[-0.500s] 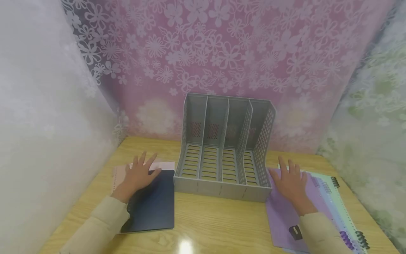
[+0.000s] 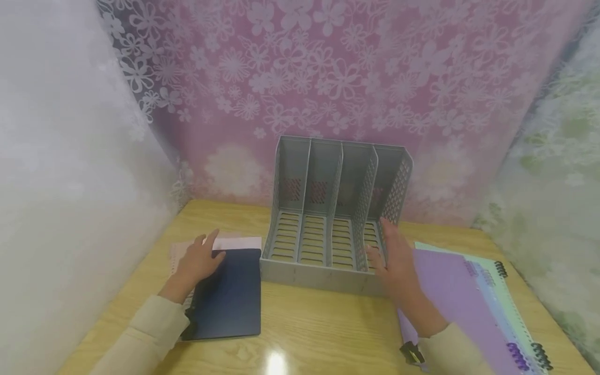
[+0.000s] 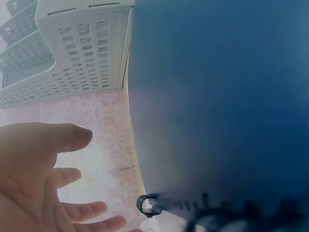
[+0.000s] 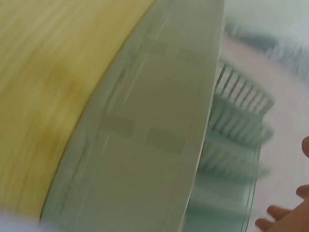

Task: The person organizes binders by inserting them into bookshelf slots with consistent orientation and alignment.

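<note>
A grey file organizer with upright dividers stands at the back middle of the table. My right hand is over its right front corner, fingers extended and thumb apart; in the right wrist view the fingertips show beside the dividers. My left hand hovers at the left edge of a dark blue spiral notebook, with its thumb spread and nothing held. Paler notebooks lie partly hidden under the dark blue one. The left wrist view shows the dark cover close up.
To the right lies a fanned stack: a purple notebook, a blue one and a mint green one with spiral bindings. Floral cloth hangs behind the wooden table, and pale curtains flank it.
My right hand has moved left from the purple notebook to the organizer's right front corner. My left hand has shifted slightly left and back off the dark blue notebook.
</note>
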### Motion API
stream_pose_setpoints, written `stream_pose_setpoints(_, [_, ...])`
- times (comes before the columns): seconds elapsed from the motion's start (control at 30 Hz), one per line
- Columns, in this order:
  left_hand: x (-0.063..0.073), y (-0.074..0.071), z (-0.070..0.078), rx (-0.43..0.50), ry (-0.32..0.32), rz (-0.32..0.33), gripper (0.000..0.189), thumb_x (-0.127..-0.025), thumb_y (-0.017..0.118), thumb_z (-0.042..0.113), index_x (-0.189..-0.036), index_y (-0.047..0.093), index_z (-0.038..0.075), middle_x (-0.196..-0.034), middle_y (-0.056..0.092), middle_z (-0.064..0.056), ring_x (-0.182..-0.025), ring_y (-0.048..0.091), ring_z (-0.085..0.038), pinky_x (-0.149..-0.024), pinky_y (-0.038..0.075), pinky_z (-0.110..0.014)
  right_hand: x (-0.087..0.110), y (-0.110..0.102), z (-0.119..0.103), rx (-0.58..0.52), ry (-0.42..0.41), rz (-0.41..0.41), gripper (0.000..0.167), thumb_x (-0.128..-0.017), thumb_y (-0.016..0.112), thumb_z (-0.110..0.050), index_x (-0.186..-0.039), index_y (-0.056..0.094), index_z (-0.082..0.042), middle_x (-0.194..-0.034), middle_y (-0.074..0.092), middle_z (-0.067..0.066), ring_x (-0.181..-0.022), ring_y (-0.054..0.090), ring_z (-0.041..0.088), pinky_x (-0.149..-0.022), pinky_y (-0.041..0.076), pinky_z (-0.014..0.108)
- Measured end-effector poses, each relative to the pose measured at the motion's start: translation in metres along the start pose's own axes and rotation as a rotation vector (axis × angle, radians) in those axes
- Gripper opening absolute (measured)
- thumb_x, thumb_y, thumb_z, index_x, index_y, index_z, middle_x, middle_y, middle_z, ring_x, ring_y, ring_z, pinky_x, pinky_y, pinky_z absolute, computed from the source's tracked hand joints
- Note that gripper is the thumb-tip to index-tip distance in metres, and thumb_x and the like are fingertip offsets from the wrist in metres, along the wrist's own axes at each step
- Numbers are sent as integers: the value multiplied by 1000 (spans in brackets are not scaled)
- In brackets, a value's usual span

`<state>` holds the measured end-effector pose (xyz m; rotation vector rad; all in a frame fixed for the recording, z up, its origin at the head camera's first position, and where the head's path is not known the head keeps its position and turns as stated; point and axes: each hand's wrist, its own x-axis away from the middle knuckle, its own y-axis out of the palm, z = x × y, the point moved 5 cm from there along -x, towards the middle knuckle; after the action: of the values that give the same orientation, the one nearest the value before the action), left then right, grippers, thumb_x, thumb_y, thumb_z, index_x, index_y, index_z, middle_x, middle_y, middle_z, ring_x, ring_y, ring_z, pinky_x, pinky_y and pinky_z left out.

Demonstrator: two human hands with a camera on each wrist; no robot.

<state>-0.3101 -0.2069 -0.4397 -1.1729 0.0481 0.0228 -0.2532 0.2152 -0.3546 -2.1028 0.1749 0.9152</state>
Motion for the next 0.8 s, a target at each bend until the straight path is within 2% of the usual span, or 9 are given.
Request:
stream_pose_setpoints(0.13, [2,1,-4,21,6,-5,69,-94,62,26,-150,27,4,-138,37,-37,-117,46,-56,-87,46,-66,6,19,-39,-132,5,-134,61,-96,57,-12,-149,29,-1,-147,38,24,-135,35,43,-105,31,65])
stream_pose_setpoints(0.23, [4,0,-8,11,7,-16,70,-93,64,25,-149,30,1,-132,42,-39,-110,50,-56,-85,47,-64,15,36,-67,-225,19,-247,58,-100,54,-18,-150,29,-5,-149,39,18,-137,35,38,-107,33,61])
stream_pose_setpoints(0.37, [6,-2,-16,-6,-8,-59,71,-92,66,26,-148,30,0,-130,41,-40,-107,51,-56,-84,47,-64,25,57,-95,-397,87,-387,58,-102,51,-25,-152,28,-6,-154,33,12,-142,29,34,-111,29,58])
stream_pose_setpoints(0.57, [10,-3,-24,32,-25,-110,76,-91,67,28,-148,27,-3,-130,38,-42,-106,50,-56,-85,46,-64,31,80,-116,-619,223,-491,56,-103,49,-23,-150,29,-1,-153,34,17,-140,32,38,-111,29,56])
stream_pose_setpoints(0.73, [12,-5,-34,32,-72,-129,78,-90,69,31,-144,28,-8,-126,41,-41,-104,51,-56,-82,47,-64,33,101,-131,-772,374,-581,57,-103,49,-22,-149,29,5,-147,39,26,-136,37,40,-112,32,51])
stream_pose_setpoints(0.8, [13,-6,-38,27,-86,-144,77,-89,70,31,-139,31,-11,-123,43,-40,-103,52,-54,-82,48,-63,37,111,-135,-813,444,-624,58,-102,49,-24,-149,29,5,-146,39,27,-134,40,41,-111,31,54])
